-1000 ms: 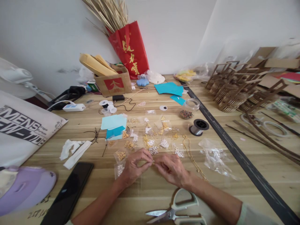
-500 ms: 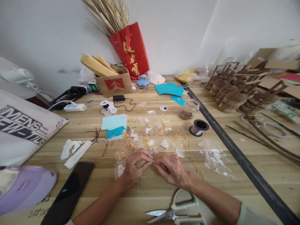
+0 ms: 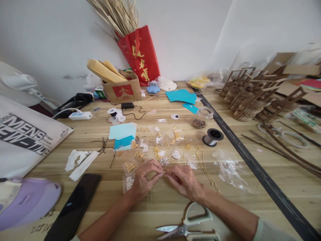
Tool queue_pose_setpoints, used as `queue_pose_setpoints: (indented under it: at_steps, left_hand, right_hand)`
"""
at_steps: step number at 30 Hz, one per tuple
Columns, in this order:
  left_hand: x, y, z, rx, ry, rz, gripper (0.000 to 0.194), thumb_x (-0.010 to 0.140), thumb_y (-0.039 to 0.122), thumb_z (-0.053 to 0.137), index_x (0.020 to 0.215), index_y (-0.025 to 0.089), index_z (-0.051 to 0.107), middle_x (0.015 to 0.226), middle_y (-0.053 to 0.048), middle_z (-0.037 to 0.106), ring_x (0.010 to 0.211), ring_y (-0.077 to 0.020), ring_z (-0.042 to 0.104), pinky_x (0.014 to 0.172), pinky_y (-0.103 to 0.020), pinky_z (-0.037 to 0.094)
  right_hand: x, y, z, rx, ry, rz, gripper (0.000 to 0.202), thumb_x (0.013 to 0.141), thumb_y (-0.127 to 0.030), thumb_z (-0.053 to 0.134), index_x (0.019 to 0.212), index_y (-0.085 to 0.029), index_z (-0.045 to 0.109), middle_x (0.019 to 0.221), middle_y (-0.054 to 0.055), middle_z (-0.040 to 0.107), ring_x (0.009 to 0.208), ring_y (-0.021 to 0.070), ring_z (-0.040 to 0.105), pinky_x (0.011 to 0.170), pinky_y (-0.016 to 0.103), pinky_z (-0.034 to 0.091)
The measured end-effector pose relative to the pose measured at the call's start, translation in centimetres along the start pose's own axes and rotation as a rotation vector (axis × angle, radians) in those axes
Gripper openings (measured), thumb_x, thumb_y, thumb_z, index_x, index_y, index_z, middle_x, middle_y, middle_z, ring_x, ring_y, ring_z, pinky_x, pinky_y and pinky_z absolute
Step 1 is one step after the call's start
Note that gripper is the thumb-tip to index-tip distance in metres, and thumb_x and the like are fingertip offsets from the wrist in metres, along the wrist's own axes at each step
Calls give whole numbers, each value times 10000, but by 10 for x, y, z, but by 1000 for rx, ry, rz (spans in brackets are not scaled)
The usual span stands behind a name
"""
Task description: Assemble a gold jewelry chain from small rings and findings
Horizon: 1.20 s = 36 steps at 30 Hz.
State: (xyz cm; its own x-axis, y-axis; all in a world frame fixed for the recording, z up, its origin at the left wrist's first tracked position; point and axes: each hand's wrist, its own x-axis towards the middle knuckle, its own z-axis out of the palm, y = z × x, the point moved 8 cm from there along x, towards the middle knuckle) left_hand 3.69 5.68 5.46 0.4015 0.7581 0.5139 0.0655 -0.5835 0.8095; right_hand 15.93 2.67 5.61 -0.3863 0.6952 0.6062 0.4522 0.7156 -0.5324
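Observation:
My left hand (image 3: 146, 177) and my right hand (image 3: 184, 180) meet fingertip to fingertip above the wooden table. Each pinches with thumb and forefinger at the same spot, where something tiny sits that is too small to name. A fine clear thread seems to hang below my left hand. Just beyond the fingertips lie a pile of silver beads (image 3: 164, 161) and small bags of gold beads (image 3: 129, 166). Silver rings (image 3: 129, 182) lie in a bag beside my left hand. To the right of my right hand runs a gold chain (image 3: 207, 170).
Scissors (image 3: 184, 229) lie near my right forearm, a black phone (image 3: 75, 204) left of my left forearm. A wire spool (image 3: 212, 137), a crumpled plastic bag (image 3: 229, 167) and a dish of mixed beads (image 3: 200, 123) are on the right. Blue cards (image 3: 122, 134) lie at left.
Both hands stay at nearly the same place. The right fingertips have shifted very slightly towards the left ones, still pinched together.

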Motion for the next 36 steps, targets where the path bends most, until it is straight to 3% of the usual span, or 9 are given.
queue_pose_setpoints:
  at_steps: [11,16,20,23,28,36]
  left_hand:
    - [-2,0,2,95,-26,56,135,800,39,622,792,172,643,786,-43,647,754,-152,623,686,-261,496]
    - [-3,3,5,158,-54,116,131,802,31,610,800,157,642,795,-57,648,751,-153,627,673,-252,505]
    - [-2,0,6,142,-69,73,110,817,63,605,779,160,640,796,-62,652,757,-160,631,675,-266,510]
    - [0,-5,5,79,-57,-20,94,816,94,622,748,157,638,801,-72,670,772,-173,641,706,-289,510]
    - [2,-15,4,-80,-32,-153,99,808,166,656,712,148,640,778,-71,673,759,-179,642,710,-293,500]
    - [-2,-26,6,-215,-27,-255,145,784,230,692,682,152,625,736,-46,642,717,-161,614,672,-270,486]
  right_hand:
    - [0,3,5,-13,-54,24,131,935,-159,468,950,-176,597,823,66,698,728,155,655,669,250,498]
    - [-2,5,9,-108,-112,37,170,951,-177,427,934,-166,596,768,60,679,686,154,638,637,245,470]
    - [-3,7,11,-162,-127,45,178,952,-183,418,902,-153,586,710,47,648,603,140,586,576,237,410]
    - [-3,13,11,-43,-122,121,146,935,-182,437,877,-155,568,645,2,583,534,106,504,527,218,356]
    - [-2,30,14,307,-137,396,114,884,-232,504,818,-160,564,527,-87,336,462,72,325,461,194,259]
    - [-4,42,25,679,-157,618,228,823,-376,583,771,-154,568,515,-89,334,470,66,278,447,193,216]
